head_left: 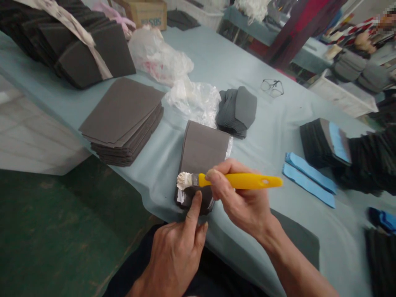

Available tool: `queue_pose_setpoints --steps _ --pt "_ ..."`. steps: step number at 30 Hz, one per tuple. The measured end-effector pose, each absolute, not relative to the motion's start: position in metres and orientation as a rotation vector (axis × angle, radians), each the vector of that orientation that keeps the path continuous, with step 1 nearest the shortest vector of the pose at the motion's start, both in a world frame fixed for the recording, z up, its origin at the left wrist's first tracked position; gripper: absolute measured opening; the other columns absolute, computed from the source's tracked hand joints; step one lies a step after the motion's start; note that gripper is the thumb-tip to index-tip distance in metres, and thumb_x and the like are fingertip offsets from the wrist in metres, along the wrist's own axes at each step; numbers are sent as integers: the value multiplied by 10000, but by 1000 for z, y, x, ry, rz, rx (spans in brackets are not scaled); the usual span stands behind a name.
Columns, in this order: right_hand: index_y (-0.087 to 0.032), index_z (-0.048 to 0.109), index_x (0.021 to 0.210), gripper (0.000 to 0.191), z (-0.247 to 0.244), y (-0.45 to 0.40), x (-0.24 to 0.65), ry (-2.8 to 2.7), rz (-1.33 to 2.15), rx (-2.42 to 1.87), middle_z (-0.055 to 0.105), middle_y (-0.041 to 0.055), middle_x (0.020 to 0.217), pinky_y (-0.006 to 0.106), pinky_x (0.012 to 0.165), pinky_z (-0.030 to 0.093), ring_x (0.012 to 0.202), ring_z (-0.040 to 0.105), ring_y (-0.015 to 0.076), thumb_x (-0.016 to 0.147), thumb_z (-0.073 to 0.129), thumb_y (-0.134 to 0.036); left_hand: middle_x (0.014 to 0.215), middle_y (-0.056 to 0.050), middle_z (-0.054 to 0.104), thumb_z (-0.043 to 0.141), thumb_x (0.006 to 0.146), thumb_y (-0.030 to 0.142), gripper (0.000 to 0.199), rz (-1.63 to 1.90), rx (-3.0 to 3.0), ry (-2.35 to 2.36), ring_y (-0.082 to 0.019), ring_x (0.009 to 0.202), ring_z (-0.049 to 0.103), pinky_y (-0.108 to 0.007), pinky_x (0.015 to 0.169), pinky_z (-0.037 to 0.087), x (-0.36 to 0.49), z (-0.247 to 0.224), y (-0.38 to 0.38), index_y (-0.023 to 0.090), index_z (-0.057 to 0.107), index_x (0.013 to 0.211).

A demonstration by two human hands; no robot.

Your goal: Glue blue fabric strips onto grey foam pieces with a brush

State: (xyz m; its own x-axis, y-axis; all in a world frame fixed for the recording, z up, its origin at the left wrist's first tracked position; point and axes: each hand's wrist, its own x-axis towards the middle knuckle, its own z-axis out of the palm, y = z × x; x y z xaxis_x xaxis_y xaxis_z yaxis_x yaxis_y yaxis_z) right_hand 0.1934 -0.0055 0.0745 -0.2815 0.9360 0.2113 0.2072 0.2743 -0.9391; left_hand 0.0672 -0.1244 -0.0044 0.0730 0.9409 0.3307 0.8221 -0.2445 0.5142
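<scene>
A tall stack of brown-grey sheets (122, 113) sits on the cloth-covered table (266, 132). To its right, the left hand (177, 247) holds nothing; its index finger is extended onto a dark grey piece (206, 144) lying near the table's edge, the other fingers loosely curled. The right hand (241, 198) is closed in a pinch on the yellow handle of a brush (241, 180), whose white-coated bristles are over the piece's left edge. Farther right, two blue strips (309, 179) lie side by side.
</scene>
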Motion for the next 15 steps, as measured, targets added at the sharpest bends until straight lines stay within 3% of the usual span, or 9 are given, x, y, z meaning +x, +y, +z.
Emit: queue_pose_setpoints --steps 9,15 --pt "-217 621 748 302 74 27 187 -1545 994 -984 561 -62 507 201 432 382 434 467 79 972 727 -389 602 49 721 425 1131 302 599 1036 2089 1715 -141 466 690 -181 523 572 62 -14 -126 173 303 1704" --pt "-215 603 728 334 66 42 183 -1713 1015 -1019 538 -63 544 207 434 320 462 426 72 986 694 -406 621 42 741 435 1134 307 638 1036 2102 1655 -126 460 689 -152 525 574 58 -27 -129 183 244 1730"
